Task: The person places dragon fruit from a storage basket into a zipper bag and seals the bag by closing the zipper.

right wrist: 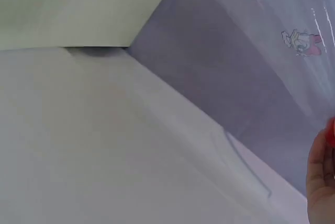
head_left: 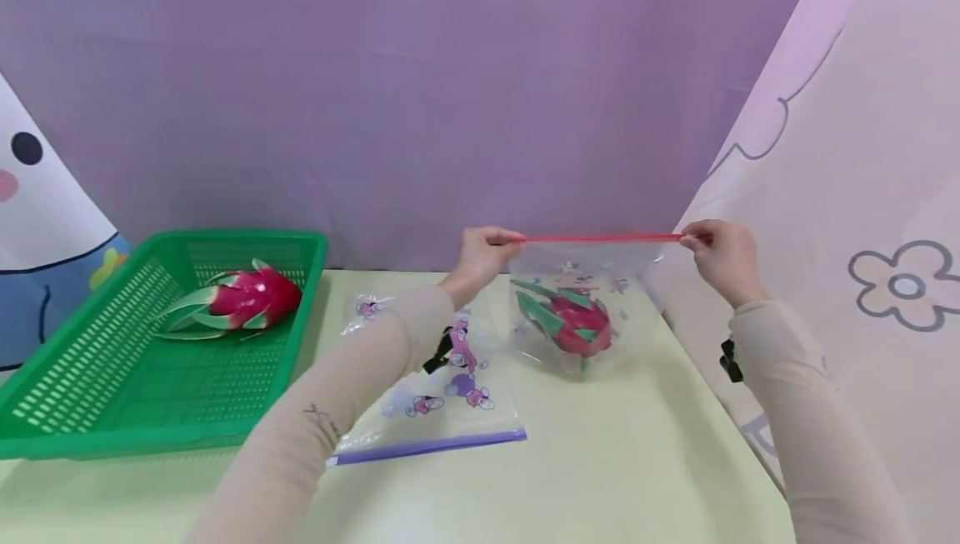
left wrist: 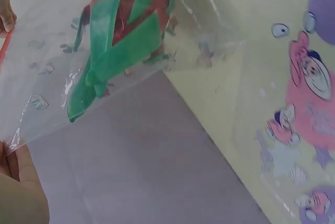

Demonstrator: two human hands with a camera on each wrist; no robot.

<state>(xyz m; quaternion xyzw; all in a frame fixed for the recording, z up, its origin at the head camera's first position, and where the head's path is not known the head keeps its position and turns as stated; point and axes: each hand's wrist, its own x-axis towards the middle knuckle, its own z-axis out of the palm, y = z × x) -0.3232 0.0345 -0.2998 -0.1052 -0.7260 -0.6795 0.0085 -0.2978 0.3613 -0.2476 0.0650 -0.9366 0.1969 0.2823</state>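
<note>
A clear zip bag (head_left: pixel 637 302) with a red zip strip (head_left: pixel 600 237) hangs between both hands, the strip stretched straight across the top. Inside it lies a dragon fruit (head_left: pixel 581 327), red with green leaf tips. My left hand (head_left: pixel 483 259) pinches the strip's left end, and my right hand (head_left: pixel 723 259) pinches its right end. In the left wrist view the fruit (left wrist: pixel 131 35) shows through the printed plastic beside the left hand (left wrist: pixel 21 182). Only part of the right hand (right wrist: pixel 320 182) enters the right wrist view, at its edge by the red strip.
A second clear printed bag (head_left: pixel 442 394) with a purple zip strip lies flat on the pale table (head_left: pixel 585 461). Left of it stands a green basket (head_left: pixel 150 440) holding another dragon fruit (head_left: pixel 258 298). A purple backdrop (head_left: pixel 450 94) rises behind; a patterned cloth (head_left: pixel 840 219) hangs at right.
</note>
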